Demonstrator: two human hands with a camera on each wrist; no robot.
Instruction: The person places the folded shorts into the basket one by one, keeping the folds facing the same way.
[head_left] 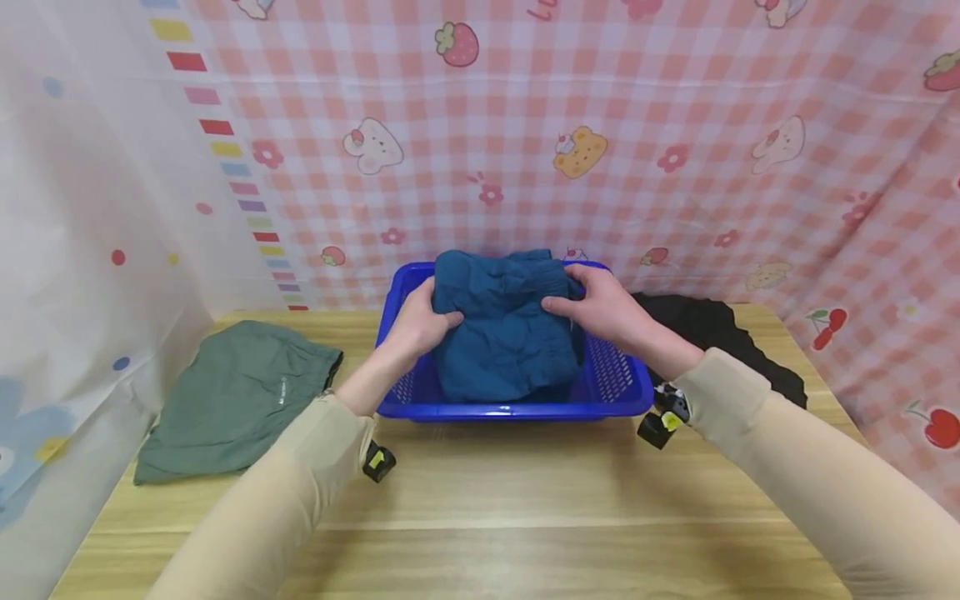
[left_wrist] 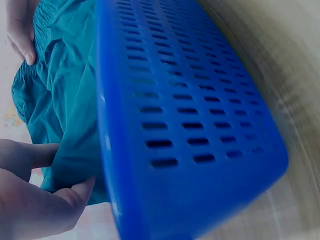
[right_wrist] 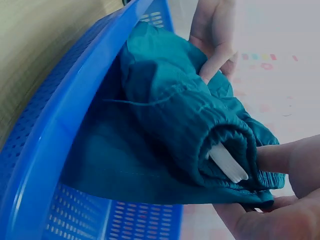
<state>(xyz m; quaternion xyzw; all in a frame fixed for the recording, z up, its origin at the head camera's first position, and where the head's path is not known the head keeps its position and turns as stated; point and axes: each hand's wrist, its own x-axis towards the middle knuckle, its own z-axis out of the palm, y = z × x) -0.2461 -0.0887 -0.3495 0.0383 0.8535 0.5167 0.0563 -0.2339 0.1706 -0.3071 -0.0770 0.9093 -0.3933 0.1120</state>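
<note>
Folded blue pants [head_left: 504, 325] with a gathered elastic waistband are in a blue plastic basket [head_left: 517, 410], rising above its back rim. My left hand [head_left: 422, 321] grips their left side, thumb on top of the cloth. At the right side, my right hand [head_left: 603, 304] pinches the gathered end between thumb and fingers. The left wrist view shows the left fingers [left_wrist: 75, 195] closing on a fold beside the basket's rim. In the right wrist view, a white strip [right_wrist: 227, 162] pokes out of the rolled waistband, close to my right hand's fingers.
Green shorts [head_left: 240, 400] with small white lettering lie flat on the wooden table [head_left: 495, 500], left of the basket. A black garment [head_left: 720, 337] lies to the right, partly behind my right forearm. A pink checked curtain [head_left: 480, 150] hangs behind the table.
</note>
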